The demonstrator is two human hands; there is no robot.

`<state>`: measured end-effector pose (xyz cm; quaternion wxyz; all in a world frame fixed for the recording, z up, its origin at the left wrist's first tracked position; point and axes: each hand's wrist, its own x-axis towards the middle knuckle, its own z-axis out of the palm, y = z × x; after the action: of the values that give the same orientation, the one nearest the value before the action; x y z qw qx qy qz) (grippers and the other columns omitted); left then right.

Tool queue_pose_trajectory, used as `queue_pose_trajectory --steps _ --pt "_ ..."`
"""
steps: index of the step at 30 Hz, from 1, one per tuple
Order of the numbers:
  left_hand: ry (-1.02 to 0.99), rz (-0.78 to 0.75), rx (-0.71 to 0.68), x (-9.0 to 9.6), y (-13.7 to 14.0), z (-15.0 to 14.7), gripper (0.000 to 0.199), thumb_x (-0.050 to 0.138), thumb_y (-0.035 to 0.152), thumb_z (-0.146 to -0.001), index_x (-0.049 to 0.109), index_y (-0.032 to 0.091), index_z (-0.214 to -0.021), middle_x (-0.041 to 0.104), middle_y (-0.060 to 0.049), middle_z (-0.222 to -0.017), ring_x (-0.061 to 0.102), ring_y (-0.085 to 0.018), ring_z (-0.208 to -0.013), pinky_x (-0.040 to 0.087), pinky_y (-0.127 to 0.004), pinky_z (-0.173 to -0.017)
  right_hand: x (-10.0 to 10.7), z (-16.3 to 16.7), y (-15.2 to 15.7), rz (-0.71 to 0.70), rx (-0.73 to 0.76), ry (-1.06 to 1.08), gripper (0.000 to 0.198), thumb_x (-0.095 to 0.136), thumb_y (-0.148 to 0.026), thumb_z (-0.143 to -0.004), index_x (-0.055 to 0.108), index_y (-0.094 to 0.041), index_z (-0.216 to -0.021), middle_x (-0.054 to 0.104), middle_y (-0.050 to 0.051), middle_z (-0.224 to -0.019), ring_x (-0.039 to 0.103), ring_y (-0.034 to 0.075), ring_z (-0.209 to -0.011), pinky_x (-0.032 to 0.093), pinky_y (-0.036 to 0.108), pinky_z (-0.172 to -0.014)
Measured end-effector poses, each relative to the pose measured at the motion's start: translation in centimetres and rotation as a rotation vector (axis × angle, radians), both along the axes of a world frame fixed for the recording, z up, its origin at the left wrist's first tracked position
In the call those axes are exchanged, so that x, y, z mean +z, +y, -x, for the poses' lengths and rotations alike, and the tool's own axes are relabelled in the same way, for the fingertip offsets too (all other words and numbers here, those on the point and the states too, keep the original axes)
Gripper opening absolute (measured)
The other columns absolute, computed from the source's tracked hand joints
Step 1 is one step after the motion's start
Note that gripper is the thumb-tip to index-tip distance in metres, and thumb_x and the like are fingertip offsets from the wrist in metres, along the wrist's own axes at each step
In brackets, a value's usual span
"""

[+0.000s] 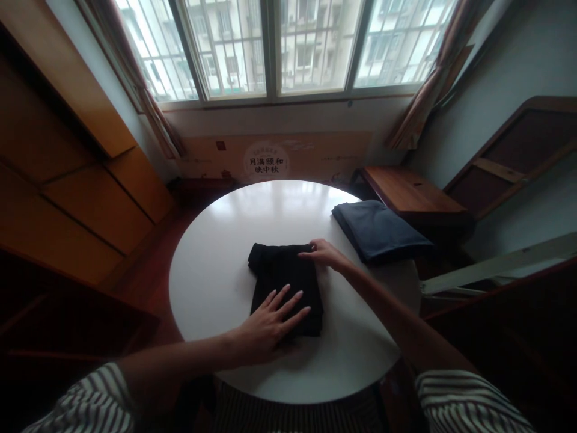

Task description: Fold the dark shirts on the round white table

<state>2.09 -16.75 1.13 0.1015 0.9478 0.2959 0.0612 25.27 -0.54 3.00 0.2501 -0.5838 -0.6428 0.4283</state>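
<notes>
A folded black garment (283, 267) lies near the middle of the white table, with a small piece of it jutting out at its far left corner. What kind of garment it is, I cannot tell. My left hand (273, 325) rests flat on its near part, fingers spread. At the far right corner, my right hand (325, 252) has its thumb on top of the cloth and its fingers at the edge, gripping it. To the right, a dark blue folded cloth (381, 231) lies on the table, apart from both hands.
The round white table (211, 270) stands below a barred window (311, 48). A low wooden table (410, 189) sits behind it on the right. Wooden cabinets (67, 162) line the left side, and a pale rail (496, 264) runs along the right.
</notes>
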Motion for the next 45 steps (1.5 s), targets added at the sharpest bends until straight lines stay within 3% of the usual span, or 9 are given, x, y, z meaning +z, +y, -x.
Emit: queue_pose_trajectory --steps 3,8,13,16,20,26,32,37,45 --pt "0.005 0.007 -0.021 -0.2 -0.6 0.3 0.069 0.049 0.023 -0.096 0.017 0.03 -0.158 0.017 -0.007 -0.164 0.011 -0.037 -0.15 0.027 -0.06 -0.115 0.6 0.9 -1.5 0.093 0.056 0.223 0.042 0.082 -0.046 -0.069 0.057 -0.018 -0.088 0.067 0.001 -0.077 0.065 0.017 -0.072 0.05 0.024 -0.06" --pt "-0.234 0.077 -0.068 1.7 0.7 1.1 0.046 0.047 0.032 -0.098 0.049 0.026 -0.144 0.049 -0.011 -0.148 0.041 -0.032 -0.14 0.034 -0.055 -0.113 0.4 2.1 -4.5 0.233 0.038 0.777 0.053 0.089 -0.032 -0.059 0.059 -0.02 -0.101 0.071 0.001 -0.089 0.067 0.018 -0.079 0.054 0.029 -0.071" --pt "-0.511 0.065 0.229 5.0 9.8 3.2 0.037 0.056 0.037 -0.095 0.063 0.018 -0.126 0.062 -0.014 -0.131 0.056 -0.027 -0.124 0.042 -0.046 -0.109 0.1 2.5 -4.7 0.247 0.061 0.848 0.046 0.088 -0.027 -0.057 0.069 -0.016 -0.097 0.074 0.002 -0.087 0.067 0.019 -0.077 0.052 0.031 -0.076" --pt "-0.368 0.43 0.258 5.6 16.4 4.3 0.064 0.073 0.052 -0.079 0.059 0.018 -0.132 0.066 -0.012 -0.126 0.062 -0.028 -0.115 0.047 -0.04 -0.101 0.3 2.4 -4.6 0.26 0.093 0.877 0.048 0.087 -0.025 -0.058 0.071 -0.017 -0.102 0.075 0.003 -0.093 0.068 0.019 -0.081 0.052 0.03 -0.078" --pt "-0.233 0.763 0.189 5.0 20.6 4.0 0.06 0.074 0.058 -0.074 0.069 0.018 -0.118 0.073 -0.007 -0.105 0.067 -0.023 -0.094 0.05 -0.031 -0.083 0.3 2.2 -4.7 0.302 0.059 0.861 0.047 0.088 -0.025 -0.059 0.071 -0.015 -0.102 0.075 0.004 -0.09 0.068 0.018 -0.077 0.053 0.029 -0.074" --pt "-0.195 0.733 0.165 5.4 20.4 2.3 0.056 0.082 0.054 -0.065 0.067 0.019 -0.107 0.071 -0.004 -0.097 0.064 -0.019 -0.084 0.046 -0.026 -0.072 -0.6 2.1 -4.4 0.344 -0.003 0.831 0.032 0.085 -0.026 -0.065 0.072 -0.015 -0.092 0.074 0.003 -0.081 0.067 0.016 -0.068 0.053 0.025 -0.065" --pt "-0.21 0.671 0.065 6.5 20.5 2.4 0.046 0.072 0.056 -0.077 0.072 0.019 -0.105 0.072 -0.004 -0.094 0.064 -0.019 -0.084 0.045 -0.025 -0.072 -1.2 2.4 -4.1 0.39 -0.078 0.849 0.024 0.08 -0.026 -0.072 0.071 -0.015 -0.09 0.075 0.005 -0.084 0.068 0.017 -0.072 0.055 0.027 -0.07" --pt "-0.159 0.742 0.162 6.1 20.7 1.9 0.057 0.081 0.055 -0.066 0.07 0.02 -0.108 0.072 -0.003 -0.086 0.065 -0.018 -0.073 0.045 -0.025 -0.064 -0.6 2.6 -4.5 0.382 -0.055 0.842 0.03 0.081 -0.029 -0.072 0.07 -0.015 -0.096 0.074 0.004 -0.081 0.068 0.017 -0.069 0.056 0.028 -0.07" --pt "-0.34 0.779 0.059 8.1 20.6 1.3 0.049 0.079 0.053 -0.072 0.074 0.019 -0.106 0.073 -0.005 -0.094 0.067 -0.021 -0.083 0.05 -0.028 -0.072 0.4 2.3 -8.6 0.575 0.192 0.89 0.057 0.087 -0.015 -0.059 0.064 -0.017 -0.112 0.073 0.008 -0.107 0.07 0.024 -0.097 0.054 0.036 -0.093"
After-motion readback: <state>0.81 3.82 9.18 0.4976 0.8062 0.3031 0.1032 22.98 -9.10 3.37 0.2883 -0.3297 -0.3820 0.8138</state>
